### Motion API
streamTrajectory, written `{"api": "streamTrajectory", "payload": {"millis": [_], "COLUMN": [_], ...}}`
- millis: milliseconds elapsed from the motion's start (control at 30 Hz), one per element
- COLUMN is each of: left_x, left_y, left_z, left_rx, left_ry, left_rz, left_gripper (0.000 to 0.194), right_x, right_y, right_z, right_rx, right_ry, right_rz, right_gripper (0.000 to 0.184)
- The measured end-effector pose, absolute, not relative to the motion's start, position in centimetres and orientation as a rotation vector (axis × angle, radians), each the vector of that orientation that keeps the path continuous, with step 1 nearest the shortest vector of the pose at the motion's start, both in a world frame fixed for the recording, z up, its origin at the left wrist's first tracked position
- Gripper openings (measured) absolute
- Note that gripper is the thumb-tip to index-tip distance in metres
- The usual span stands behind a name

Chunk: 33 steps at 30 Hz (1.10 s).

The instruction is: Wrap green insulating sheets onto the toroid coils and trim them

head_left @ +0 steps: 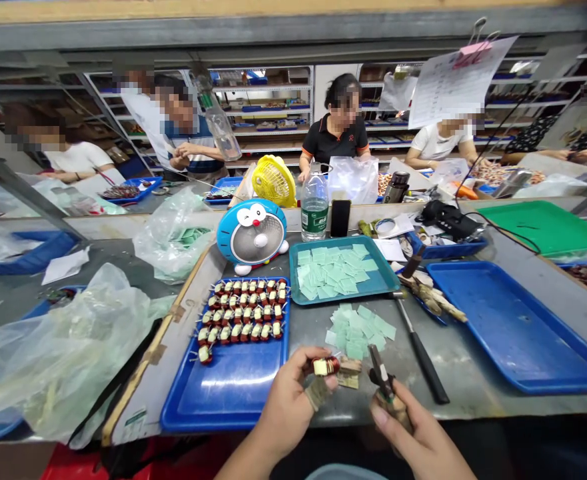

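Observation:
My left hand [293, 400] pinches a small copper-wound coil component with red windings [326, 367] between thumb and fingers, and one finger is wrapped in tan tape. My right hand [413, 427] grips small black-tipped pliers [380, 373], their jaws close beside the coil. Just ahead lie a few scraps of tan material [349, 373]. Rows of similar coils [240, 313] stand on a blue tray [223, 407] to my left. Loose pale green insulating squares [358, 333] lie on the bench, and more fill a teal tray [373, 283].
A black-handled tool [423, 360] lies on the bench to the right, beside a large blue tray [513, 327]. A blue cartoon-cat fan [250, 237], a water bottle [314, 203] and a plastic bag [63, 353] stand nearby. Co-workers [336, 127] sit across the bench.

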<state>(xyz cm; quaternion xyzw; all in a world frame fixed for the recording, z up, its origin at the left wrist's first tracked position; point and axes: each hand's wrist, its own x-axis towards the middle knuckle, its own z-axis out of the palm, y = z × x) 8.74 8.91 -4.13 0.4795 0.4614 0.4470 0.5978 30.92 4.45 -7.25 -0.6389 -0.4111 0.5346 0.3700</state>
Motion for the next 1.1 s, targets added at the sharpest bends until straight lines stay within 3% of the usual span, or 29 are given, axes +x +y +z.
{"api": "streamTrajectory", "payload": {"millis": [500, 800, 1100], "left_x": [10.1, 9.3, 8.8], "left_y": [9.4, 8.6, 7.7], "left_z": [-4.1, -3.2, -3.1], "left_rx": [1.058, 0.894, 1.005], "left_ry": [0.911, 0.874, 1.058], "left_rz": [1.061, 1.102, 1.122], "left_gripper": [0.038, 0.032, 0.029], "right_x": [33.7, 33.3, 32.2], "right_y": [3.5, 4.4, 5.2], "right_z": [-8.6, -9.1, -7.8], "right_rx": [-1.704, -1.685, -1.629], "right_ry": [-1.071, -1.132, -1.187], "right_rz": [1.409, 1.542, 1.559], "right_gripper": [0.068, 0.083, 0.07]}}
